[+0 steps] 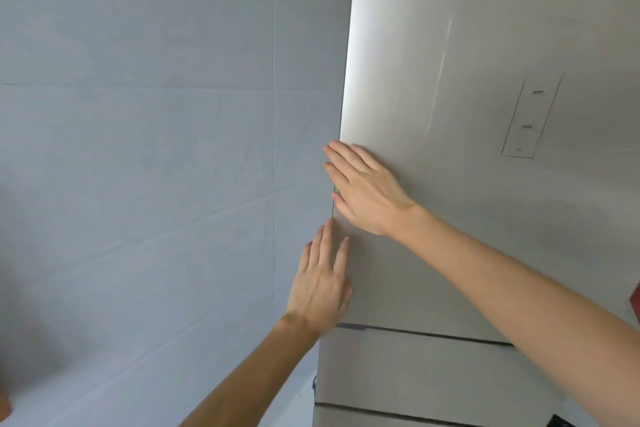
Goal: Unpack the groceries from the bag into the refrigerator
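A tall silver refrigerator [467, 97] fills the right half of the head view, its upper door closed. My right hand [367, 191] lies flat on that door at its left edge, fingers spread and pointing left. Just below, my left hand [323, 281] rests with straight fingers on the same left edge, pointing up. Neither hand holds anything. A lower drawer front [398, 367] sits under a dark seam. No bag or groceries are in view.
A grey tiled wall [156, 149] runs along the left, close beside the refrigerator. A small control panel [530, 118] is set in the upper door at the right. Something red [635, 302] shows at the right edge.
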The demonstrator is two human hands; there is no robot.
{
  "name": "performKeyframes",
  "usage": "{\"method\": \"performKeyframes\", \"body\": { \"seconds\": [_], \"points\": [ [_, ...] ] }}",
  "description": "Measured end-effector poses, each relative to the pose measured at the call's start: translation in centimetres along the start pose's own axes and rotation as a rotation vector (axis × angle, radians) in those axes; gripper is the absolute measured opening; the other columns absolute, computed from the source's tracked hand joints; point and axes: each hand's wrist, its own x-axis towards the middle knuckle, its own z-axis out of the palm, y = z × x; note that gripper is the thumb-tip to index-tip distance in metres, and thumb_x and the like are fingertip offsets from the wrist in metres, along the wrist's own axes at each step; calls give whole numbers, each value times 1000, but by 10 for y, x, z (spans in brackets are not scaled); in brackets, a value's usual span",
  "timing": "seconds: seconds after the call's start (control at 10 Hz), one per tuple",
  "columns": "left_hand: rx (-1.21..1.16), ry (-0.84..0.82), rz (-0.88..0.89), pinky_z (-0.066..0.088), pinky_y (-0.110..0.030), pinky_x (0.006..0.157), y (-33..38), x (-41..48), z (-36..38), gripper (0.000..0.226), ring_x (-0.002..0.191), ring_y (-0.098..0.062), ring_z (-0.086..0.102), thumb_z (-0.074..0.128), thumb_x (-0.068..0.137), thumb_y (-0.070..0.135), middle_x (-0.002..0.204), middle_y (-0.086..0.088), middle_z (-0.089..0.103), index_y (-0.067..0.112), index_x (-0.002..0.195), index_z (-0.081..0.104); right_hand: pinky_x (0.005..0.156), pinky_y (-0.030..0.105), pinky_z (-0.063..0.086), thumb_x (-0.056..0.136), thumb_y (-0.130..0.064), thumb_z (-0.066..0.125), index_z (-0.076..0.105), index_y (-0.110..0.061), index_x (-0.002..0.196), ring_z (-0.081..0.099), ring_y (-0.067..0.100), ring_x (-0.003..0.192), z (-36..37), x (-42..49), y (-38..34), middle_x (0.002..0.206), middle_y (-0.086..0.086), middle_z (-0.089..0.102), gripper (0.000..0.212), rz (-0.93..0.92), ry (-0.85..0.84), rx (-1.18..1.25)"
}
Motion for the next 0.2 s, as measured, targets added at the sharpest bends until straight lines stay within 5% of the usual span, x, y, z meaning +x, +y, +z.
{"method": "performKeyframes", "body": {
  "seconds": [0.2],
  "points": [
    [-10, -158, -151, 42, -38, 101, -8, -83, -62, 49, 128, -31, 44, 41, 98, 27, 149, -11, 35, 14, 144, 34, 96, 39, 41, 91, -20, 45, 57, -5, 117, 55, 32, 115, -56, -89, -36, 122, 12, 58, 32, 199, -326, 310]
  ]
}}
